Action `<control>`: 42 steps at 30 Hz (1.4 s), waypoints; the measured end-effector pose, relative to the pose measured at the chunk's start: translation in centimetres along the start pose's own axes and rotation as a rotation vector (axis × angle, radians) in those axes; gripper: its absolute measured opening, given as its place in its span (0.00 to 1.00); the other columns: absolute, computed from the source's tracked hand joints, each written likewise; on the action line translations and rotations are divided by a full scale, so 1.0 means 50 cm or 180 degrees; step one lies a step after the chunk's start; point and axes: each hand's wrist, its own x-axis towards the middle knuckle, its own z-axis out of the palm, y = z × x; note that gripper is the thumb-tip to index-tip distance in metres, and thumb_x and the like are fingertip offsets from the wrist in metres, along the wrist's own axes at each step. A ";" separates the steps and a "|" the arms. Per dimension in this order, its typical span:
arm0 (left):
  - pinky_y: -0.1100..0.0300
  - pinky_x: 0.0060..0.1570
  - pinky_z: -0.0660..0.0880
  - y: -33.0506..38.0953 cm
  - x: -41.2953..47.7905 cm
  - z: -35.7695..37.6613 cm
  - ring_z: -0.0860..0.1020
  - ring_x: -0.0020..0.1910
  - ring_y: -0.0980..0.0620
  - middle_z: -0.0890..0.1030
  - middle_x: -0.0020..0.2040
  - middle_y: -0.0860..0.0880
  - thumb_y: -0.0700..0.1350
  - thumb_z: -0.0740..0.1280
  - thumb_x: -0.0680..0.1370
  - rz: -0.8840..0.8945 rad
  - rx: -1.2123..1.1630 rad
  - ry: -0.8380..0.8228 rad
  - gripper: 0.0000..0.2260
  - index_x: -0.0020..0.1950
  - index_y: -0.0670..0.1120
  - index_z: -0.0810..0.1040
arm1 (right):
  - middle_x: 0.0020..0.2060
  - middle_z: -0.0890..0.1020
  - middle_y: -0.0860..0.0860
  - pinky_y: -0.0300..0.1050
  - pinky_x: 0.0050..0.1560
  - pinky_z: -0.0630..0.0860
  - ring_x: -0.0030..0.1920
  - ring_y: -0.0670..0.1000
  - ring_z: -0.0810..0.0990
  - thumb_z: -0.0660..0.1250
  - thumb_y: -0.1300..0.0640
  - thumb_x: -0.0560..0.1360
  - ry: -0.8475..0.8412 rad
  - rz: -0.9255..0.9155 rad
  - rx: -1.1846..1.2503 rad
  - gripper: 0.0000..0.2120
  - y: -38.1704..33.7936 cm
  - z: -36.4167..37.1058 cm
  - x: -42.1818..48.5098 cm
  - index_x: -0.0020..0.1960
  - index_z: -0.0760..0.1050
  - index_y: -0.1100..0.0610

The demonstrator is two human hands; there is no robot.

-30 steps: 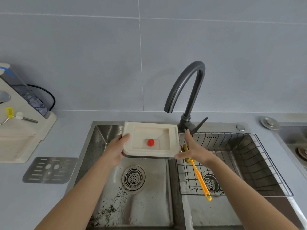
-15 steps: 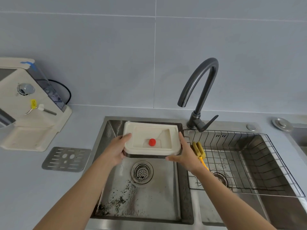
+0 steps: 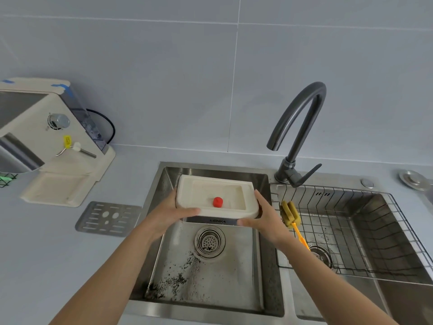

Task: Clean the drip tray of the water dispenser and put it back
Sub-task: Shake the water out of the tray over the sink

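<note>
The drip tray [image 3: 216, 195] is held over the left basin [image 3: 206, 261] of the sink, above its drain [image 3: 209, 241], with the left hand [image 3: 169, 213] at its left edge and the right hand [image 3: 263, 216] at its right edge. A small float [image 3: 218, 202] sits inside the tray. To the right, a wire rack [image 3: 351, 231] lies in the right basin, with a brush [image 3: 291, 219] resting in it at its left end. The faucet [image 3: 296, 134] stands behind the sink, between the basins. On the tabletop [image 3: 46, 254] to the left stands the water dispenser [image 3: 46, 141], and a slotted grate [image 3: 109, 218] lies in front of it, between it and the sink.
</note>
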 end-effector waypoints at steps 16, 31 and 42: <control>0.61 0.54 0.66 0.019 0.026 -0.002 0.71 0.54 0.60 0.73 0.50 0.64 0.53 0.73 0.69 0.0422 0.0640 0.0338 0.23 0.59 0.59 0.66 | 0.38 0.73 0.45 0.28 0.40 0.73 0.41 0.45 0.71 0.70 0.57 0.71 0.0347 0.0479 -0.0406 0.11 -0.061 -0.035 0.018 0.50 0.70 0.55; 0.53 0.55 0.74 0.006 0.084 0.016 0.75 0.58 0.42 0.74 0.64 0.42 0.69 0.62 0.68 -0.1096 0.0718 0.0603 0.37 0.67 0.45 0.69 | 0.48 0.78 0.56 0.48 0.52 0.77 0.51 0.55 0.77 0.61 0.38 0.73 0.0744 0.1922 -0.0760 0.27 -0.028 -0.006 0.099 0.52 0.72 0.62; 0.51 0.55 0.75 -0.004 0.083 0.034 0.73 0.56 0.42 0.71 0.58 0.43 0.66 0.64 0.70 -0.1218 0.0537 0.0706 0.35 0.68 0.44 0.67 | 0.51 0.75 0.56 0.48 0.53 0.73 0.52 0.55 0.74 0.58 0.37 0.74 0.0746 0.1954 -0.0785 0.32 -0.028 0.006 0.086 0.64 0.69 0.64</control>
